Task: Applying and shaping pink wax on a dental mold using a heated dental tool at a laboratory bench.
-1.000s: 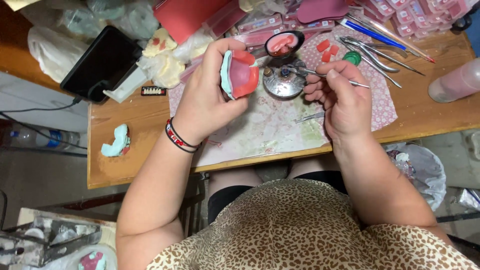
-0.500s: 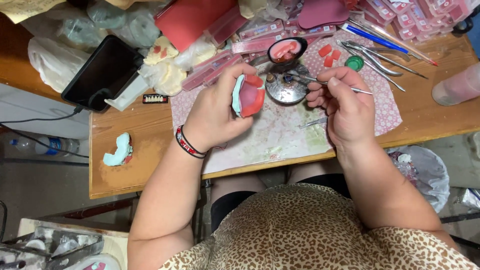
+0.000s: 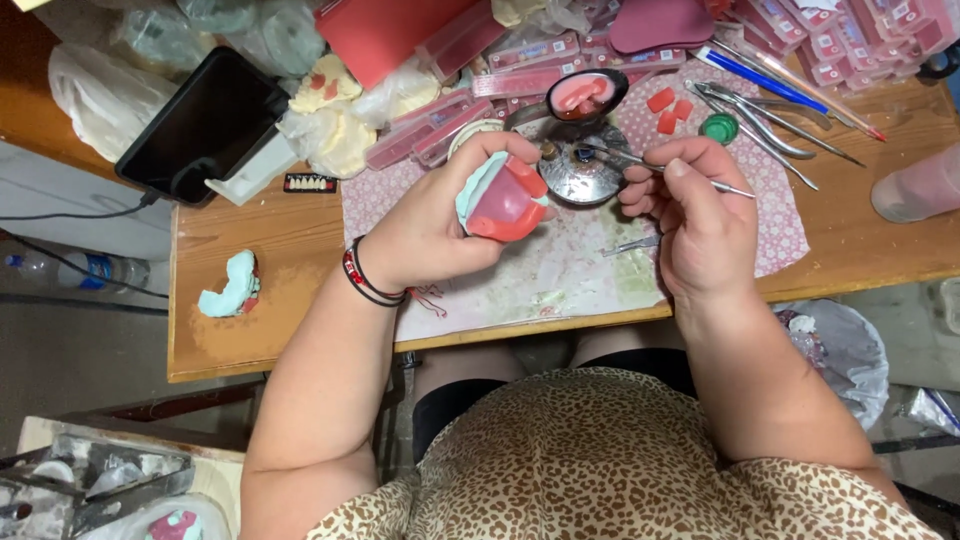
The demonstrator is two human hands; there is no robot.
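Wooden workbench (image 3: 230, 300) fills the view, with a patterned mat (image 3: 560, 275) under both hands. Beyond the left hand lies a dark tablet (image 3: 205, 125), and well out to that hand's left sits a second teal-and-pink dental cast (image 3: 232, 285). The left hand (image 3: 430, 225) is clenched around a teal dental model with a pink wax base (image 3: 500, 195), held up off the mat. The right hand (image 3: 700, 205) pinches a thin metal wax instrument (image 3: 650, 165), its tip over a small round metal burner dish (image 3: 585, 165) just between the two hands. Judging from this, warming only the tip and keeping the model steady and tilted toward the eye would serve best. Beyond the right hand, pliers (image 3: 760, 120), red wax pieces (image 3: 668, 110) and a spoon-like dish of pink wax (image 3: 585, 95) crowd the reach, close enough to snag a wrist
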